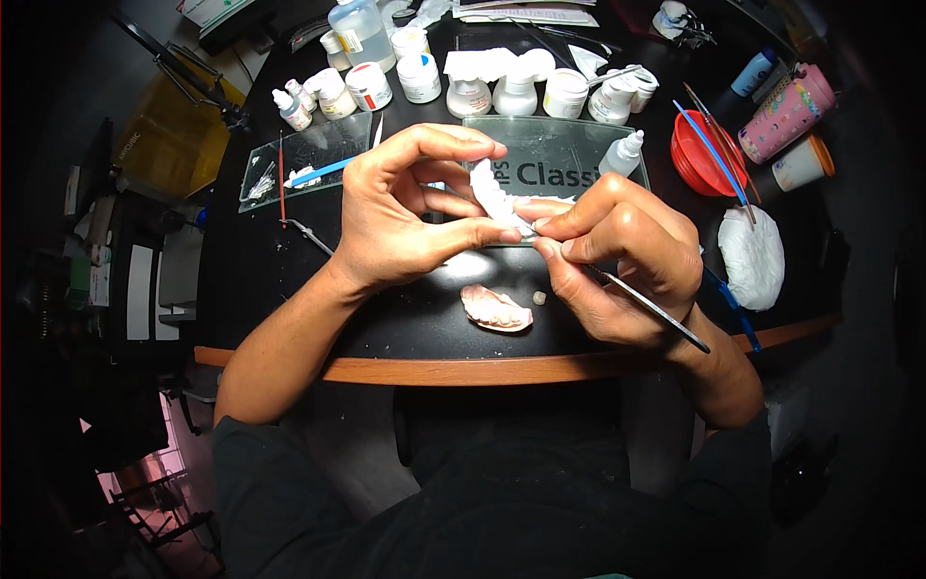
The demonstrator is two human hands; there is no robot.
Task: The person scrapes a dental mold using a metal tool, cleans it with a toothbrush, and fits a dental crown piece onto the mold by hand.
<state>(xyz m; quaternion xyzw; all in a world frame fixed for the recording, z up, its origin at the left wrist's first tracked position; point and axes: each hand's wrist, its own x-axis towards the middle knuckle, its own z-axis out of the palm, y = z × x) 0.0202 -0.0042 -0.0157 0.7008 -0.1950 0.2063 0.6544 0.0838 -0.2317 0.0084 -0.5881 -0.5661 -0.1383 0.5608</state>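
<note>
My left hand [391,217] grips a white dental cast [490,193] between fingertips and thumb, with its fingers curled around it. My right hand [627,261] holds a slim dark-handled tool [656,314] in a pinch, its tip at the lower end of the cast; the tip itself is too small to make out. Below the hands a pinkish dental cast piece [494,307] lies on the black table, beside a small pale pellet [539,298]. Behind the hands lies a glass slab [521,135] with dark lettering under my fingers.
Jars and bottles [420,77] line the back. A second glass slab [260,164] with brushes lies left; a dropper bottle [622,154], red bowls [694,164] with brushes, a white pad [750,256], a pink tumbler [786,111] and a cup [801,164] stand or lie right. The table's wooden edge [463,370] runs in front.
</note>
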